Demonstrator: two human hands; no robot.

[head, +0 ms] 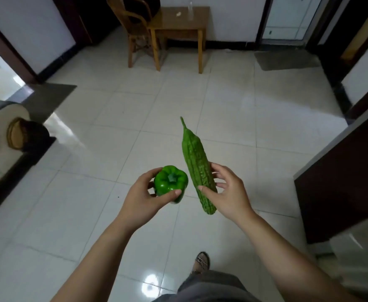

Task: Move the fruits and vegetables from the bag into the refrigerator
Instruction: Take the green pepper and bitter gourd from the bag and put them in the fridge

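Glossy green bell pepper (171, 183): stem-up in left hand (142, 198), thumb across its near side, fingers (150, 172) curled round the far left. Long bumpy green bitter gourd (196, 166): right hand (230, 192) pinches its lower half between thumb and fingers, stem tip pointing away. Both mid-air over white tiled floor (104, 131), just beside each other; contact unclear.

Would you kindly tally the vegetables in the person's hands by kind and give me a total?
pepper: 1, held in the left hand
gourd: 1, held in the right hand
Total: 2
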